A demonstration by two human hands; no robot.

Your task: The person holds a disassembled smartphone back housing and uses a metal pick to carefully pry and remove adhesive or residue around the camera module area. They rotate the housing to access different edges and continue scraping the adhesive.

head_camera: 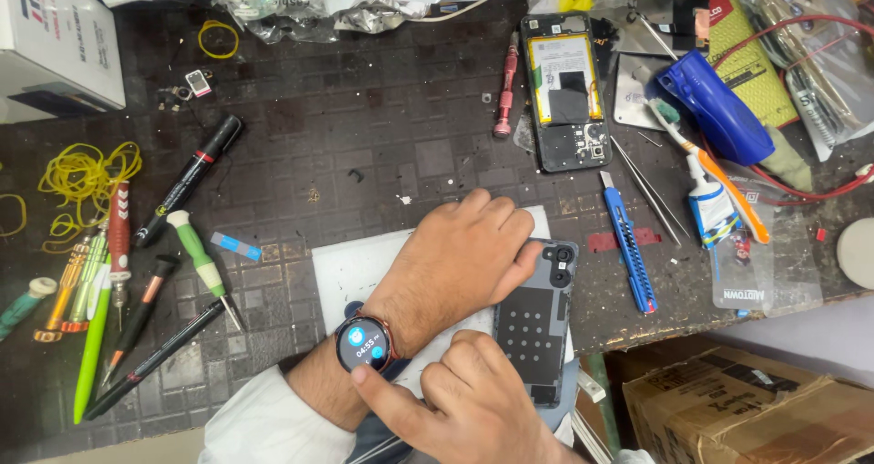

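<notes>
My left hand (460, 264) lies flat, fingers together, on a white sheet (350, 273) and on the left edge of a grey phone back panel (537, 314) with a camera cut-out at its top. A round smartwatch (363, 344) with a lit screen sits on that wrist. My right hand (469, 409) comes up from the bottom edge. Its index finger points left and its tip touches the watch face; the other fingers are curled in. Neither hand holds anything.
An opened phone (566, 91) with its battery exposed lies at the back, a red screwdriver (505, 91) to its left. A blue utility knife (630, 254), tweezers (648, 186), a toothbrush (710, 163) and a blue tool (715, 104) lie right. Screwdrivers and pens (137, 291) lie left. A cardboard box (746, 409) sits below the bench edge.
</notes>
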